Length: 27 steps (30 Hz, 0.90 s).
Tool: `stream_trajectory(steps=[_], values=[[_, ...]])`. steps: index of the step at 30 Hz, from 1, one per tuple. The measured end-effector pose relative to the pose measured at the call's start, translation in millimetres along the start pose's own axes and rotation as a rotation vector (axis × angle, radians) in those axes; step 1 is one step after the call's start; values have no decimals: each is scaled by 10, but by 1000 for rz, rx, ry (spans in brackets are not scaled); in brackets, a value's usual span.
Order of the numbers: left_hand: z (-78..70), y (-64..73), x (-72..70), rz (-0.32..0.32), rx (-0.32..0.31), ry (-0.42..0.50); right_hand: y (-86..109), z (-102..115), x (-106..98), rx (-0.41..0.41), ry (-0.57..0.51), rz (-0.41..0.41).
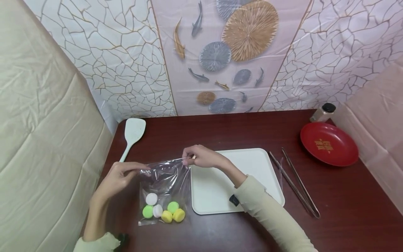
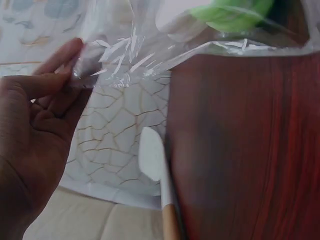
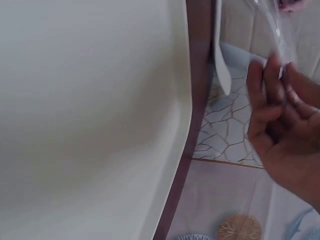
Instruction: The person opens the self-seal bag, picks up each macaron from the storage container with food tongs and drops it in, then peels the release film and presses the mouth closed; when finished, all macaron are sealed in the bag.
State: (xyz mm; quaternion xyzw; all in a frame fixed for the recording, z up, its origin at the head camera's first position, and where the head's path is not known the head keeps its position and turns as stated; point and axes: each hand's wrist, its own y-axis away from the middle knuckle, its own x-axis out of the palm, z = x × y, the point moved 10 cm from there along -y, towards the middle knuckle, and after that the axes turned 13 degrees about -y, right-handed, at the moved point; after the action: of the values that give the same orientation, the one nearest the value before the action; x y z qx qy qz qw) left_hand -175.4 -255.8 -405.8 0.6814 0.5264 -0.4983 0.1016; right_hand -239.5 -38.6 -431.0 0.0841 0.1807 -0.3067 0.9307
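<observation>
A clear plastic bag [image 1: 165, 180] hangs upright between both hands, with several white, green and yellow macarons [image 1: 167, 215] gathered along its bottom. At its upper left corner my left hand [image 1: 118, 178] pinches the film between thumb and fingers; the left wrist view shows this grip on the bag's edge [image 2: 120, 70]. My right hand [image 1: 201, 156] pinches the upper right corner, over the left edge of a white tray [image 1: 226, 189]. Seen from the right wrist, the fingertips [image 3: 274, 70] meet on a thin strip of film.
Left of the bag lies a white spatula [image 1: 133, 133]. To the tray's right are metal tongs [image 1: 297, 185], a red plate [image 1: 329, 144] and a black-lidded jar [image 1: 323, 112]. Fabric walls enclose the dark red table [image 1: 252, 131] at the back and sides.
</observation>
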Motion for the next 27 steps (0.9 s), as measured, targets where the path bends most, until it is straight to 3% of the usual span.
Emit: stream_trajectory(steps=[4,10,15,20,25,27], values=[[245,-132,161,61,-105,-89,-142,-153,-139,84,116,-100],[557,-262,384,174,-265,-97,-289,-418,-244,191,205,-198],[644,-314,559,251,-259,-142,-329,-629,-252,268,273,-236],[679,-316,702,281,-246,-190,-372,-744,-266,309,382,-287],[630,-280,787,329,-212,-197,-419,-886,-327,368,456,-389],[607,-250,799,349,-211,-214,-407,-883,-329,394,426,-400]])
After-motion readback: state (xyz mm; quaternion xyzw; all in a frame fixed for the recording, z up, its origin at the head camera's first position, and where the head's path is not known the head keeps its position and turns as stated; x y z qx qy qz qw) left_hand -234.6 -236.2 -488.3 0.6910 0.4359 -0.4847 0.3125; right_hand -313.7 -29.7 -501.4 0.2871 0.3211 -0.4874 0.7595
